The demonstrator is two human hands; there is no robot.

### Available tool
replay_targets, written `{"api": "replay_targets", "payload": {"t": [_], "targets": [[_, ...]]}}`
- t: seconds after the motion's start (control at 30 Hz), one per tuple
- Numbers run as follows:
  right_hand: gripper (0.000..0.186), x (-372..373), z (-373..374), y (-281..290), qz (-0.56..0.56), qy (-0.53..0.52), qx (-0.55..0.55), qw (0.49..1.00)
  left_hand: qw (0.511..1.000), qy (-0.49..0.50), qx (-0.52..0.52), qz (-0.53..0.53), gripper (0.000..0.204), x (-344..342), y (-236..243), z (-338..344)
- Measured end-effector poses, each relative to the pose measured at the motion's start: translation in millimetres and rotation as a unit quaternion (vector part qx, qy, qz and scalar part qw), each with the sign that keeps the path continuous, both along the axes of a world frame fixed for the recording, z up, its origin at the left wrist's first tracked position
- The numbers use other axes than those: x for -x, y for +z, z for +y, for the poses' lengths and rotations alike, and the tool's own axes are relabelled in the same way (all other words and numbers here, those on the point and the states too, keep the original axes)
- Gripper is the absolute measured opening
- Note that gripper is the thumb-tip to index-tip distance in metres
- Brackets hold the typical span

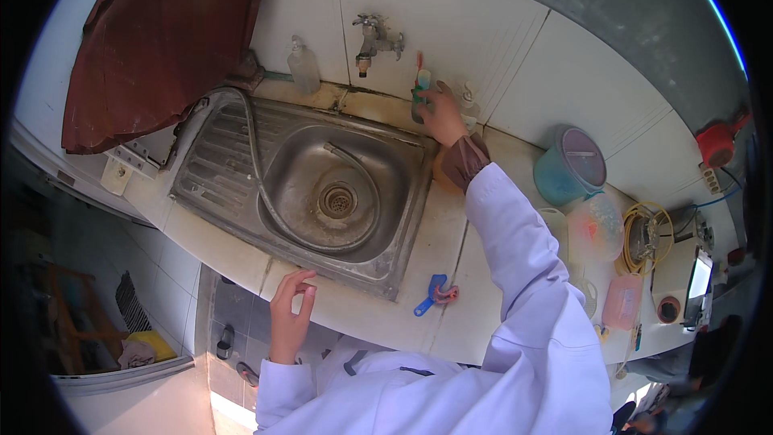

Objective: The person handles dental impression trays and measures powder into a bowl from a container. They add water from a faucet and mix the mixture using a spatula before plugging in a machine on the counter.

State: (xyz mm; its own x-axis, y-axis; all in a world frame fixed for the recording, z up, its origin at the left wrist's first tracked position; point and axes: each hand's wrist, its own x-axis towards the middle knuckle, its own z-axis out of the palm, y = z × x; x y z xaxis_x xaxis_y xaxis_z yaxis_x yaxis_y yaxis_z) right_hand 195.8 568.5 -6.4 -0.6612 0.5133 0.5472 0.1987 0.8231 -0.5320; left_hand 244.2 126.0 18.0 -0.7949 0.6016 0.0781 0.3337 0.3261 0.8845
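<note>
Clearly, counter (455, 330) meets white wall (459, 24) near right hand (443, 117).

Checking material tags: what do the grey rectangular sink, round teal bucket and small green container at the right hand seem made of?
Sink: probably stainless steel, satin, by metallic sheen. Bucket: likely smooth plastic, by translucent look. Green container: plastic or glass, finish unclear; partly hidden.

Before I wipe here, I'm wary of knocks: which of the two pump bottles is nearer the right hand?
The pump bottle right of the tap, close beside the right hand; the other one stands left of the tap, farther off.
</note>
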Motion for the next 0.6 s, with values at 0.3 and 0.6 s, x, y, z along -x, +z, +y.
{"api": "replay_targets", "payload": {"t": [0.3, 0.6], "targets": [[0.026, 49.2, -3.9, 18.1, 0.196, -0.085, -0.026, 0.977, 0.997, 0.075, 0.030, -0.010, 0.021, 75.3, -12.2, -70.7], [0.021, -78.1, -151.3, 127.7, 0.286, 0.076, 0.128, 0.946, 0.980, -0.003, -0.190, 0.059, 0.033, 36.0, 40.8, 96.7]]}}
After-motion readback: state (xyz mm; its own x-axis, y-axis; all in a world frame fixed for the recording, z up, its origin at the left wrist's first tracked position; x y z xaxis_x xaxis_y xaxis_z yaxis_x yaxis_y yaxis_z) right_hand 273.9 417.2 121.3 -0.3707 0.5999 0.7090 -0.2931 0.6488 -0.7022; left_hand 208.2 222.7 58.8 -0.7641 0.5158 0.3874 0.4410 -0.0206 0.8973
